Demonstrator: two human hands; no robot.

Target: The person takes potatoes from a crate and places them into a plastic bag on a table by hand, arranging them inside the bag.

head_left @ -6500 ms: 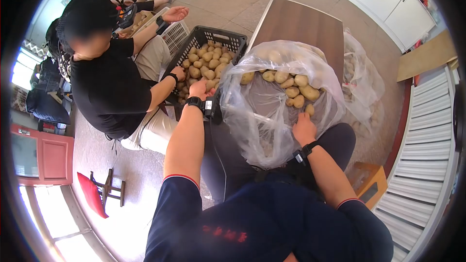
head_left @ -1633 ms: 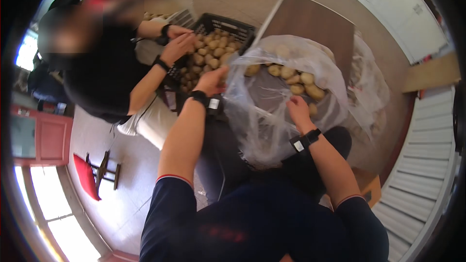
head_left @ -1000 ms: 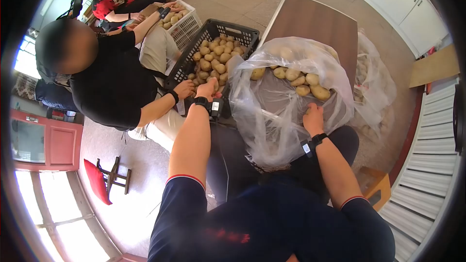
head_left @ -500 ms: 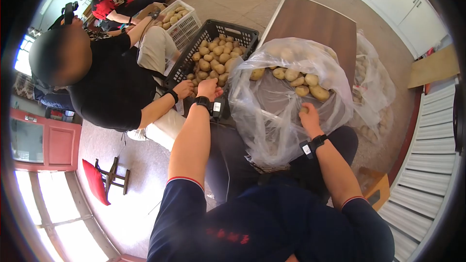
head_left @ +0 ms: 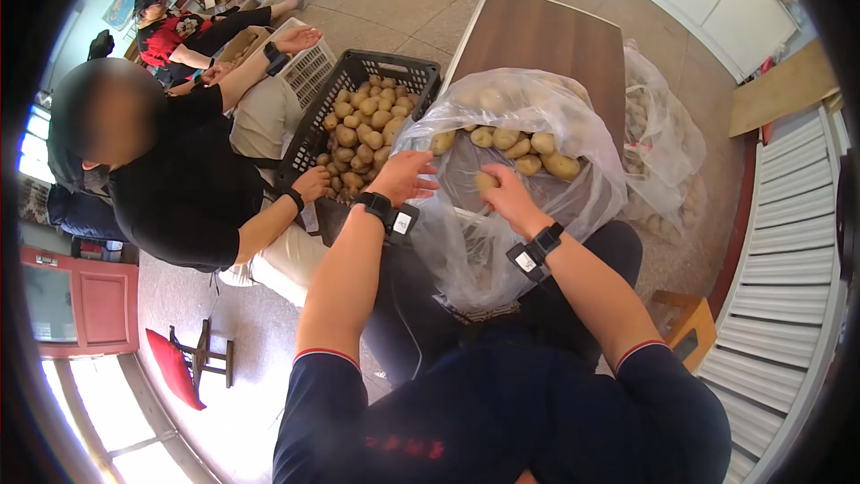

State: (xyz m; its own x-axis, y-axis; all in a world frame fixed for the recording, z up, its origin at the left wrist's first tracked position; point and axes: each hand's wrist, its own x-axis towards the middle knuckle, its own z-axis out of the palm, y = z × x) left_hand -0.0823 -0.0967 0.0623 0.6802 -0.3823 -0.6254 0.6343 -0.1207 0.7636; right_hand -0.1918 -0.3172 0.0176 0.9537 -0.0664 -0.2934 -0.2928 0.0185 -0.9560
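While a potato (head_left: 485, 182) is pinched in the right hand (head_left: 507, 198) over the open bag (head_left: 502, 215), the left hand (head_left: 402, 176) is spread open beside it, holding nothing. As a firm, fairly light and dusty thing, the potato is best clasped round its middle. Thin, slack film is all the bag offers. More potatoes are heaped in the crate (head_left: 309, 139).

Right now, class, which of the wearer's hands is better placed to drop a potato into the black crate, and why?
Left, probably. The right hand grips a potato over the clear bag, but the open left hand sits beside it, nearer the black crate. Passing it across looks easier than reaching over.
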